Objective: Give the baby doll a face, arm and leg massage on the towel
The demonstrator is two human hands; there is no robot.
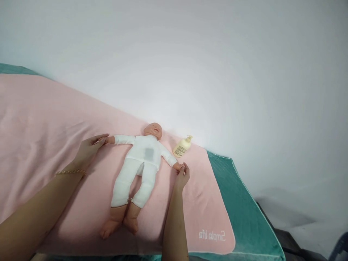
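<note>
A baby doll (144, 154) with a white cloth body lies face up on a pink blanket (201, 203), its arms spread wide and its bare feet toward me. My left hand (88, 150), with a bracelet at the wrist, is closed on the doll's hand at the left, thumb and fingers pinching it. At the other side my right hand (183, 175) pinches the doll's other hand between thumb and fingertips. A pale yellow pump bottle (182, 146) lies tilted on the blanket beside the doll's shoulder, just beyond my right hand.
Under the blanket, a green cover (239, 195) shows at the right and along the front edge. A white wall (190, 65) rises directly behind the doll and bottle. Dark furniture (288, 239) stands low at the right, past the cover's edge.
</note>
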